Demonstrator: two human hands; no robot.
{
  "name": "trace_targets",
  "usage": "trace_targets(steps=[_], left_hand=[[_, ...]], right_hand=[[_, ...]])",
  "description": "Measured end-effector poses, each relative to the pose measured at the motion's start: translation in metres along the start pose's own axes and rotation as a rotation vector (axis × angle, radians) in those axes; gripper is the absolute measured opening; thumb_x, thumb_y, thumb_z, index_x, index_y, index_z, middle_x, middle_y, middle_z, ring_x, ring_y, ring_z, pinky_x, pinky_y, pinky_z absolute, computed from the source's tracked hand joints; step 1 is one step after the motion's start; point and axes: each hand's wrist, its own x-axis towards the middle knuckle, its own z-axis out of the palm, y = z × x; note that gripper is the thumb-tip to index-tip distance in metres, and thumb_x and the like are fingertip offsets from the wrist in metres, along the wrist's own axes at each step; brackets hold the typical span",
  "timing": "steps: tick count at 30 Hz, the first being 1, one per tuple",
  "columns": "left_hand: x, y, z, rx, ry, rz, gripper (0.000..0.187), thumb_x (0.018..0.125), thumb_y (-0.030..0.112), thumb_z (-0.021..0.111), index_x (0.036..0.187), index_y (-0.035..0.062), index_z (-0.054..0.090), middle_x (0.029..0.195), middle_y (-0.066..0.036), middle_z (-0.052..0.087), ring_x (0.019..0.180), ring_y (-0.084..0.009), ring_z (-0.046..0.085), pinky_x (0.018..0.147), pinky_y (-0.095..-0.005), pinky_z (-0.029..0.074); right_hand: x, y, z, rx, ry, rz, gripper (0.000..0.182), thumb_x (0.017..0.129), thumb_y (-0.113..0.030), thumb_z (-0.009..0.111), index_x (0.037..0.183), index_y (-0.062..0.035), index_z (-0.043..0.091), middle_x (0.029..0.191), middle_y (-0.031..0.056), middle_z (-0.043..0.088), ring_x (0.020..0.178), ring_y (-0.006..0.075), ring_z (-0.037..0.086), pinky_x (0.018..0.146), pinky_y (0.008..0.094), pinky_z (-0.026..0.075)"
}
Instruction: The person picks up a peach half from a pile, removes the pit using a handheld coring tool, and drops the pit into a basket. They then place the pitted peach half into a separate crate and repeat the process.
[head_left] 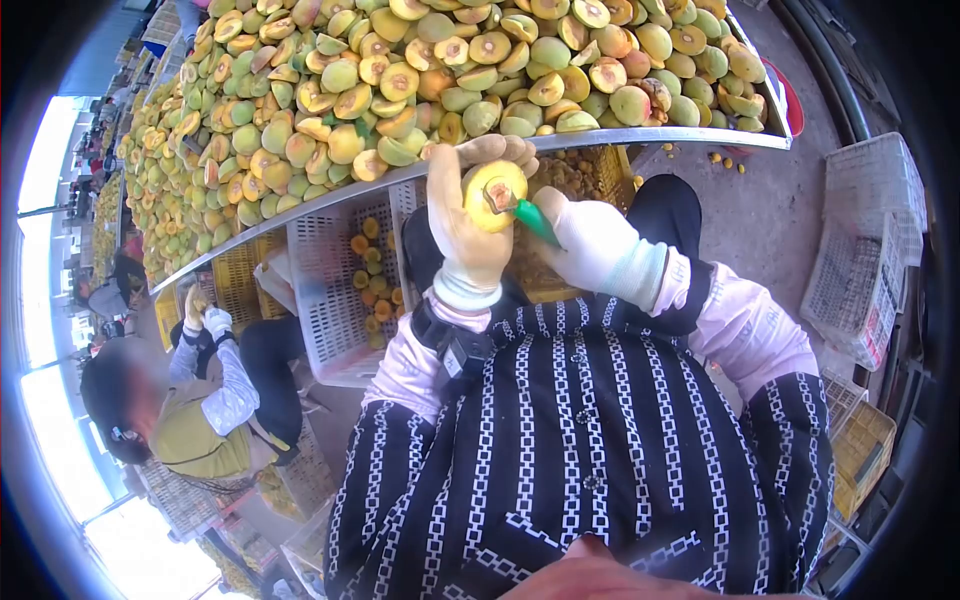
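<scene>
My left hand (470, 245), in a pale glove, holds a halved yellow peach (483, 212) with its cut face and brown pit area turned up. In my gloved right hand (600, 245) is a green-handled pitting tool (537, 222). Its tip meets the middle of the cut face; the glove hides part of the handle. Both hands are just in front of the metal edge (600, 137) of a table heaped with halved peaches (400, 82). Below them is a yellow crate (545, 290), largely covered by my hands and clothing.
A white crate (325, 345) with some peach halves stands to the left. Beyond it sits another person (215, 420) with gloved hands near the same table. Stacked white crates (850, 270) and a yellow crate (862, 450) are on the right. Some small pieces (725, 160) lie on the floor.
</scene>
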Motion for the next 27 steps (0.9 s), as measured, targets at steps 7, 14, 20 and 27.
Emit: trace_targets(steps=[7,14,20,27], left_hand=[[-0.001,-0.007,-0.009,-0.279,-0.170,-0.386,0.034,0.102,0.025,0.040,0.117,-0.0053,0.046,0.111,-0.019,0.062,0.099,-0.0310,0.065,0.090,-0.0414,0.054],[-0.006,-0.012,0.012,-0.228,0.115,-0.186,0.045,0.103,0.037,0.032,0.108,-0.0031,0.052,0.103,-0.018,0.065,0.096,-0.0326,0.066,0.088,-0.0439,0.055],[0.013,-0.010,-0.008,-0.011,-0.248,-0.303,0.036,0.103,0.027,0.039,0.113,-0.0053,0.051,0.102,-0.019,0.065,0.095,-0.0292,0.067,0.090,-0.0388,0.054],[-0.010,-0.023,0.001,0.150,-0.098,-0.076,0.033,0.101,0.020,0.046,0.119,-0.0070,0.042,0.105,-0.020,0.063,0.095,-0.0302,0.066,0.084,-0.0408,0.057]], right_hand=[[-0.001,0.013,-0.017,-0.188,-0.087,-0.043,0.029,0.082,-0.018,0.064,0.101,-0.0053,0.046,0.066,0.0153,0.061,0.061,0.0367,0.063,0.054,0.0450,0.051],[-0.004,0.010,-0.006,0.235,-0.108,0.083,0.030,0.084,-0.020,0.063,0.102,-0.0037,0.046,0.070,0.0208,0.060,0.069,0.0414,0.062,0.060,0.0466,0.050],[-0.002,0.015,-0.024,-0.110,-0.175,0.072,0.030,0.083,-0.020,0.063,0.102,-0.0025,0.047,0.069,0.0189,0.061,0.068,0.0396,0.063,0.061,0.0466,0.051],[-0.001,0.009,-0.013,0.149,-0.220,0.143,0.030,0.082,-0.019,0.063,0.103,-0.0014,0.049,0.072,0.0203,0.063,0.071,0.0408,0.064,0.064,0.0468,0.051]])
